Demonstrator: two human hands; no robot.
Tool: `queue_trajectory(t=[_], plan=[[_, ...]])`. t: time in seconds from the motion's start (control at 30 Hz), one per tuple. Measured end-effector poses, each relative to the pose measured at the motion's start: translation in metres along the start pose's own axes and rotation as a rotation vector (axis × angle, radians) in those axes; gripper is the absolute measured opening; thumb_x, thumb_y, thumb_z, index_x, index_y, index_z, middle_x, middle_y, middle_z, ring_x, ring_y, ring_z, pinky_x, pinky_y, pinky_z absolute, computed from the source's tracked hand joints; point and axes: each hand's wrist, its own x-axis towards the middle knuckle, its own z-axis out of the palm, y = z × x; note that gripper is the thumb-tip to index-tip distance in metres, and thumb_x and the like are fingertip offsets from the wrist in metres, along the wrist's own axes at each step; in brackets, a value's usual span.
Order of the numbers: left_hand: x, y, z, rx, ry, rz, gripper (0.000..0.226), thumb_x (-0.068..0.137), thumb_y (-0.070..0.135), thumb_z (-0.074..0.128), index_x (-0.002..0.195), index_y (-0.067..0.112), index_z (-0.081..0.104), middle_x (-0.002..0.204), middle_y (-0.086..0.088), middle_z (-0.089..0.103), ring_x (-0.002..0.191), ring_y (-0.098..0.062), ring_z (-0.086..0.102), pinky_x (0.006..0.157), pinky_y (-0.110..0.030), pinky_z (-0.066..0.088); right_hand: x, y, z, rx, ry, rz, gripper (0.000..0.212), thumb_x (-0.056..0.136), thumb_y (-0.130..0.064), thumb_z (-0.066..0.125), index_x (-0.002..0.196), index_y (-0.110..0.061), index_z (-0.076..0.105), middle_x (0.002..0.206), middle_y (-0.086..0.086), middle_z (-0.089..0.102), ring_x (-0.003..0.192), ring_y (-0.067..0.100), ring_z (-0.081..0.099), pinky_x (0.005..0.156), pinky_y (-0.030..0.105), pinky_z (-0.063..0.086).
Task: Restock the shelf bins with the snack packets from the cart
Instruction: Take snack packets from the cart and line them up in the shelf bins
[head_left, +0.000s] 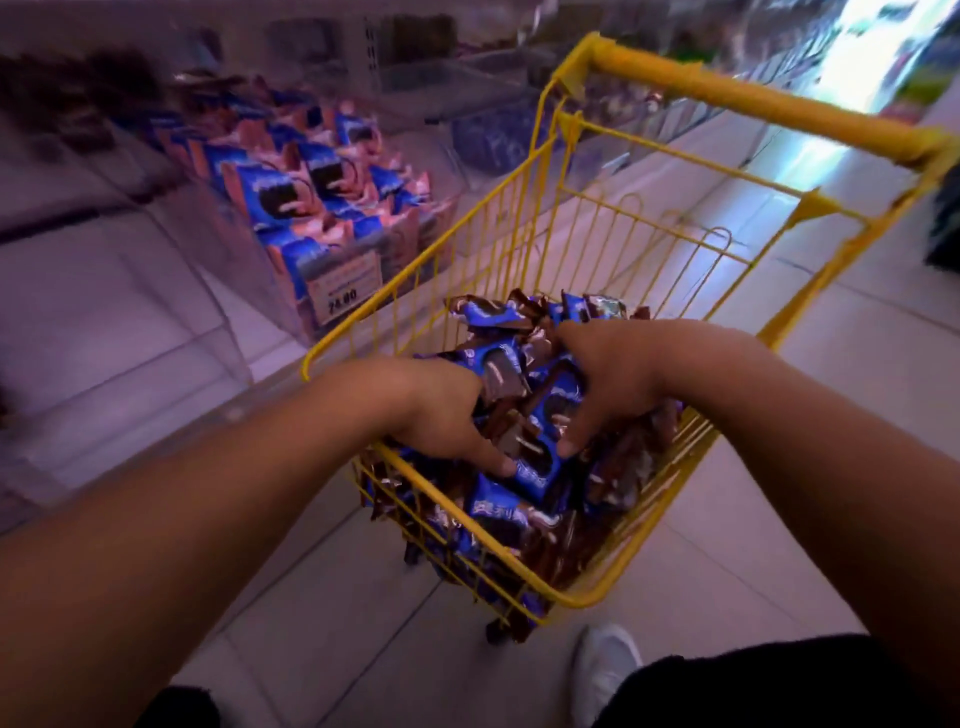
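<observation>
Seen from above, looking down two bare forearms into a small yellow wire cart (519, 249); cart standing on a pale tiled floor (363, 623), its thick yellow handle bar (753, 101) at the far end, its basket heaped with blue-and-brown snack packets (498, 512).

Left hand (441, 415) plunged into the near-left part of the heap in the cart; thumb stretched forward and down onto a packet, other fingers curled down among the wrappers, grip closed around a bunch of packets.

Right hand (613, 379) just beside it, on the near-right part of the same heap; thumb pointing down against a blue packet, remaining fingers wrapped over the wrappers and mostly hidden, grip likewise closed on packets; hands close together, thumbs nearly meeting over one blue packet between them.

Left of the cart, just past its side wall, a clear plastic shelf bin (332, 208) holding upright blue-and-pink packets; white price label (345, 288) on the bin's front, close to the cart's far-left corner; further clear bins beyond and to the left, blurred.

Below the cart's near corner, a white shoe (605, 670) on the tiles, next to dark trouser fabric; far beyond the handle bar, a bright, blurred aisle.
</observation>
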Motion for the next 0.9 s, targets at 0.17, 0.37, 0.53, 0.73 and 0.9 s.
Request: queue_trajectory(t=[0.17, 0.37, 0.53, 0.73, 0.9], plan=[[0.004, -0.002, 0.002, -0.062, 0.074, 0.009, 0.041, 0.075, 0.056, 0.076, 0.085, 0.023, 0.053, 0.087, 0.005, 0.058, 0.079, -0.016, 0.056, 0.064, -0.031, 0.041, 0.009, 0.013, -0.005, 0.072, -0.048, -0.016, 0.098, 0.047, -0.058, 0.09, 0.131, -0.027, 0.05, 0.127, -0.008, 0.055, 0.116, 0.023, 0.056, 0.099, 0.036, 0.048], [-0.006, 0.006, -0.006, -0.301, 0.101, 0.037, 0.039, 0.077, 0.065, 0.067, 0.084, 0.027, 0.062, 0.083, 0.007, 0.064, 0.074, -0.01, 0.06, 0.061, -0.027, 0.043, 0.014, 0.018, -0.006, 0.202, 0.03, -0.074, 0.086, 0.052, -0.041, 0.095, 0.125, -0.034, 0.052, 0.121, -0.012, 0.053, 0.11, 0.017, 0.054, 0.091, 0.035, 0.05], [-0.005, 0.026, 0.001, -0.405, 0.234, -0.004, 0.042, 0.078, 0.046, 0.078, 0.093, 0.008, 0.066, 0.09, -0.01, 0.067, 0.071, -0.017, 0.057, 0.059, -0.029, 0.042, 0.009, 0.021, -0.009, 0.327, -0.038, 0.018, 0.108, 0.047, -0.039, 0.097, 0.141, -0.028, 0.043, 0.128, -0.008, 0.053, 0.114, 0.02, 0.056, 0.097, 0.039, 0.052], [-0.02, 0.007, -0.025, -0.991, 0.417, -0.004, 0.02, 0.081, 0.02, 0.079, 0.093, 0.017, 0.064, 0.097, -0.005, 0.072, 0.088, -0.019, 0.071, 0.068, -0.032, 0.061, -0.006, 0.034, -0.017, 0.761, -0.058, 0.078, 0.06, 0.059, -0.009, 0.091, 0.113, -0.011, 0.068, 0.102, 0.013, 0.076, 0.089, 0.034, 0.074, 0.082, 0.051, 0.06], [-0.032, -0.009, -0.028, -1.495, 0.412, 0.067, 0.007, 0.091, 0.017, 0.067, 0.096, 0.018, 0.071, 0.092, 0.0, 0.074, 0.078, -0.012, 0.071, 0.065, -0.029, 0.06, -0.018, 0.042, -0.024, 1.298, -0.009, -0.217, 0.068, 0.064, 0.009, 0.079, 0.127, -0.008, 0.06, 0.112, 0.023, 0.071, 0.093, 0.034, 0.073, 0.067, 0.042, 0.062]])
